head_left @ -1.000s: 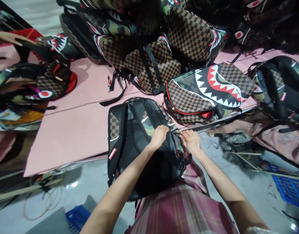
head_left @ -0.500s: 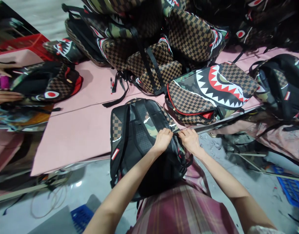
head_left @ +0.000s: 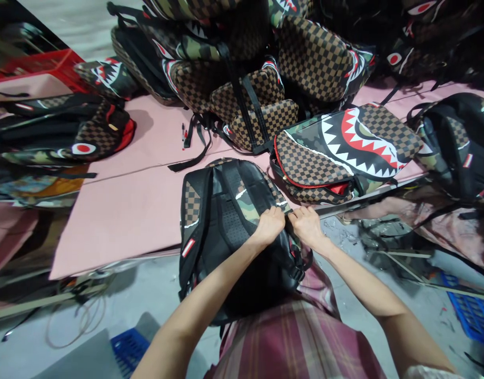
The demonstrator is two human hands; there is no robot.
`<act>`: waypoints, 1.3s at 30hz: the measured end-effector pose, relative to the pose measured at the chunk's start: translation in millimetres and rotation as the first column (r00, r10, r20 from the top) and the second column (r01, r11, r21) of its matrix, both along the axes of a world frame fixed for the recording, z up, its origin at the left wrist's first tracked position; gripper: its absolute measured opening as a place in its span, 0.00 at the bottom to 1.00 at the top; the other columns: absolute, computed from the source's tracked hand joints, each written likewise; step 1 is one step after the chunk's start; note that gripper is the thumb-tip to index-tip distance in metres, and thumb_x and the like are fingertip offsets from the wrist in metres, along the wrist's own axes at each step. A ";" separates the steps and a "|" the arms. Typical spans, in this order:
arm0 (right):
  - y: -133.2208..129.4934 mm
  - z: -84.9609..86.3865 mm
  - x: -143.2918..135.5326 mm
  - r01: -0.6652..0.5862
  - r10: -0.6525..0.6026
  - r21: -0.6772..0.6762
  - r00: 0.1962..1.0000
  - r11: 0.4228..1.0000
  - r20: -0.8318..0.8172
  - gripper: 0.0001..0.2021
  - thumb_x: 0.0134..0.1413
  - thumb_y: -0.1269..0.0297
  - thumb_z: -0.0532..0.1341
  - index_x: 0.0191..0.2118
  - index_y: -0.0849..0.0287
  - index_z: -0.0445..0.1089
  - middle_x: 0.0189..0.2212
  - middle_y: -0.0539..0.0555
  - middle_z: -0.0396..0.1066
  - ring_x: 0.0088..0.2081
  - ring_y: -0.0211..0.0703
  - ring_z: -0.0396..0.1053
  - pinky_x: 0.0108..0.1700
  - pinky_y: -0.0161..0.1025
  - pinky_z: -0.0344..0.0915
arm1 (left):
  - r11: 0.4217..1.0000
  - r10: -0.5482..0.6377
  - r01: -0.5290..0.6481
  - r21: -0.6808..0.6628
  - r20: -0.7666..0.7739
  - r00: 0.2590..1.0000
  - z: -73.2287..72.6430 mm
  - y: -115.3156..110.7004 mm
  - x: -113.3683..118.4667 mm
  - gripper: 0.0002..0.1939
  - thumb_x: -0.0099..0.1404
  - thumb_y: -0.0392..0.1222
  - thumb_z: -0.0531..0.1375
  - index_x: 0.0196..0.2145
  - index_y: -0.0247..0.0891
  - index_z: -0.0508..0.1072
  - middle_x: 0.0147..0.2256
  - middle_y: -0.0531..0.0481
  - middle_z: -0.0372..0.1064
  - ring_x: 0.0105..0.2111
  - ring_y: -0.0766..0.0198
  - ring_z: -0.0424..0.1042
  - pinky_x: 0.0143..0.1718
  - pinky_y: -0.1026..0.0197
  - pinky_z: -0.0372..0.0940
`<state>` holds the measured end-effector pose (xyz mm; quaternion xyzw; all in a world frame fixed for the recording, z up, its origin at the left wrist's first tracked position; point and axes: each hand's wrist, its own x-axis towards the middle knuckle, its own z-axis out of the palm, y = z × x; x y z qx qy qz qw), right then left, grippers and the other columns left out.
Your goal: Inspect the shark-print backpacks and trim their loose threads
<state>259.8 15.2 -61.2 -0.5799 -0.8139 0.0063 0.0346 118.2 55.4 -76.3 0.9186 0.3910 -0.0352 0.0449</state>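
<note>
A black backpack with checked and camouflage panels rests partly on the table edge and partly against my body, its strap side facing up. My left hand is closed on the backpack's right side edge, knuckles up. Close beside it, my right hand is closed on the same edge from the other side. The bit of edge pinched between the hands is mostly hidden by the fingers. Just beyond them lies a checked backpack with a shark-mouth print, its red-trimmed opening partly unzipped.
A pink-topped table runs across. Several checked backpacks are piled at the back. Another backpack lies left, one right. A red crate stands far left; blue crates sit on the floor.
The view has shifted slightly. Both hands stay on the backpack's edge, now a little closer together. At the far left, another person's hands have left the backpack there.
</note>
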 end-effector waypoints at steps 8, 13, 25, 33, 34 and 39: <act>-15.6 -10.1 26.2 0.239 -0.233 -0.009 0.936 0.971 -0.266 0.09 0.58 0.63 0.54 0.39 0.59 0.70 0.35 0.56 0.72 0.39 0.46 0.65 0.39 0.40 0.56 | 0.977 0.107 -0.065 -0.204 0.206 0.973 23.9 -16.6 -6.5 0.11 0.64 0.35 0.49 0.32 0.33 0.71 0.35 0.45 0.70 0.37 0.61 0.68 0.39 0.60 0.62; -43.8 -32.5 57.2 0.404 -0.491 -0.286 0.634 0.869 -0.597 0.13 0.53 0.57 0.57 0.42 0.55 0.69 0.38 0.53 0.73 0.38 0.46 0.69 0.40 0.40 0.62 | 0.918 0.259 -0.037 -0.394 0.528 0.809 52.7 -30.1 -85.0 0.24 0.68 0.41 0.42 0.22 0.38 0.72 0.34 0.50 0.73 0.44 0.62 0.68 0.50 0.59 0.60; -55.2 -24.7 35.3 0.366 -0.558 -0.432 0.394 0.824 -0.731 0.16 0.50 0.53 0.56 0.36 0.60 0.72 0.29 0.53 0.73 0.32 0.44 0.68 0.36 0.39 0.63 | 0.311 0.950 -0.788 -0.531 0.179 0.254 -13.2 -124.2 -251.4 0.45 0.54 0.60 0.54 0.61 0.31 0.45 0.44 0.39 0.68 0.26 0.57 0.72 0.24 0.57 0.67; -39.5 0.3 -4.1 0.236 -0.384 -0.306 0.647 0.922 -0.659 0.18 0.54 0.54 0.54 0.44 0.58 0.70 0.43 0.56 0.71 0.44 0.49 0.69 0.46 0.44 0.63 | 0.587 0.797 -0.742 -0.323 0.390 0.461 40.2 -122.5 -251.6 0.37 0.53 0.54 0.58 0.57 0.41 0.55 0.49 0.43 0.65 0.46 0.50 0.67 0.41 0.52 0.66; -41.7 2.1 -10.0 0.217 -0.348 -0.280 0.705 0.935 -0.618 0.18 0.53 0.54 0.55 0.46 0.57 0.69 0.45 0.56 0.70 0.45 0.50 0.69 0.47 0.45 0.63 | 0.600 0.783 -0.735 -0.314 0.417 0.461 49.0 -117.9 -252.8 0.35 0.53 0.53 0.58 0.56 0.40 0.57 0.50 0.42 0.64 0.48 0.49 0.66 0.44 0.50 0.65; -59.0 4.9 -41.9 0.126 -0.174 -0.165 0.930 0.978 -0.323 0.28 0.47 0.50 0.62 0.55 0.54 0.62 0.48 0.57 0.69 0.38 0.51 0.72 0.36 0.42 0.67 | 0.549 0.720 -0.652 -0.523 0.692 0.052 79.9 -81.8 -246.3 0.27 0.55 0.51 0.59 0.52 0.40 0.64 0.45 0.46 0.67 0.43 0.56 0.68 0.43 0.56 0.65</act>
